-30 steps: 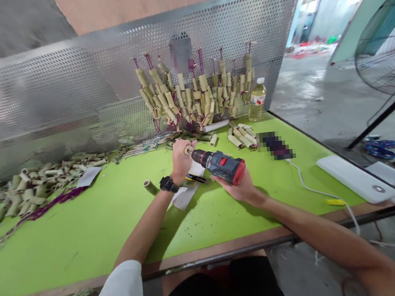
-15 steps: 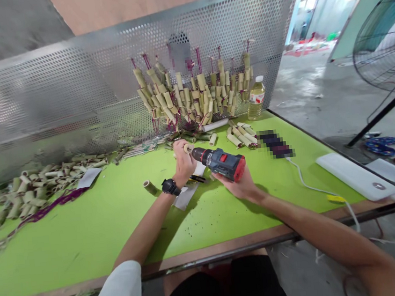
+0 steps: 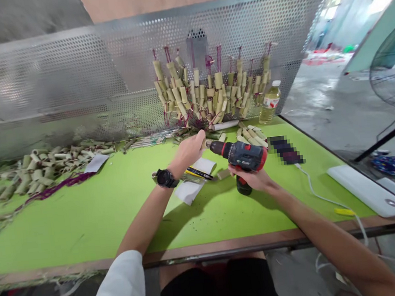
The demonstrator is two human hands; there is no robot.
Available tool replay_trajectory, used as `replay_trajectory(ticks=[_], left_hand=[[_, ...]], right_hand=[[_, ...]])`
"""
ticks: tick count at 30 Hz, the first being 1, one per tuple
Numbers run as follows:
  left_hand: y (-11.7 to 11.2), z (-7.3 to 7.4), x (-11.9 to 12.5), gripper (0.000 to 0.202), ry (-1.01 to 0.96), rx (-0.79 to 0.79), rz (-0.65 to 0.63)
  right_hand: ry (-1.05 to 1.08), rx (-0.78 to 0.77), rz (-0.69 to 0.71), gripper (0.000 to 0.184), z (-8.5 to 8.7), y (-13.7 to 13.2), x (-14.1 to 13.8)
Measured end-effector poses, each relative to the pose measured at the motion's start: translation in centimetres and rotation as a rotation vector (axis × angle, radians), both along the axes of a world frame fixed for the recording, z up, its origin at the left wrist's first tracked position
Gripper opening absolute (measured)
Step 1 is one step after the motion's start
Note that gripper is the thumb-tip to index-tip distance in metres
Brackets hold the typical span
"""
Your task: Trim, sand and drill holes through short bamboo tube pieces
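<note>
My left hand (image 3: 191, 149) is closed around a short bamboo tube (image 3: 204, 143), whose end shows at the fingertips. The cordless drill (image 3: 246, 156), black with red parts, lies level with its chuck pointing left against that tube. Wrapped round the drill's handle is my right hand (image 3: 255, 179). Whether the bit is inside the tube is hidden. Beneath the hands, a yellow and black utility knife (image 3: 199, 172) rests on white paper (image 3: 188, 192). Another bamboo tube (image 3: 224, 173) lies just left of the drill handle.
A heap of bamboo tubes (image 3: 37, 172) with purple cord (image 3: 67, 181) covers the left back. Strung bamboo bundles (image 3: 209, 92) hang on the perforated metal panel (image 3: 133, 74). An oil bottle (image 3: 269, 103), a pixelated phone (image 3: 286, 150) and a white power bank (image 3: 367, 190) stand rightward.
The camera view has swung left, so the scene sits further right. Both hands and the drill have turned and shifted rightward. The tube seen left of my watch no longer shows there.
</note>
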State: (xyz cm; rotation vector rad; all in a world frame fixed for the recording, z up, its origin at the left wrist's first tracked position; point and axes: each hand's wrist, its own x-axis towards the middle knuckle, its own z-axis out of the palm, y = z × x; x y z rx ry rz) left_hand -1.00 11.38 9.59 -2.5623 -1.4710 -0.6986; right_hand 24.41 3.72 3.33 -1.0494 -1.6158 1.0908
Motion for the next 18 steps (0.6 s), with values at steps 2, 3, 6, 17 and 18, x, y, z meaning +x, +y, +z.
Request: replay_trajectory(ticks=[2,3,6,17,18], left_hand=[[-0.2,0.2,0.0,0.020,0.026,-0.041,0.018],[-0.1,0.2,-0.1,0.020,0.017,-0.043,0.005],[0.8,-0.5,-0.2,0.016,-0.094,0.012,-0.117],[2.8,-3.8,0.2,0.017,-0.368,0.261,-0.318],[2.9,-4.0,0.2,0.016,-0.373,0.274,-0.325]], right_hand=[[0.039,-0.019,0.053,0.040,0.1,0.2,-0.1],[0.051,-0.024,0.067,0.041,0.2,0.2,-0.1],[0.038,-0.017,0.091,0.042,0.5,0.1,-0.3],[-0.033,0.205,-0.002,0.036,-0.1,-0.2,-0.8],[-0.033,0.200,-0.005,0.037,-0.2,-0.2,-0.8]])
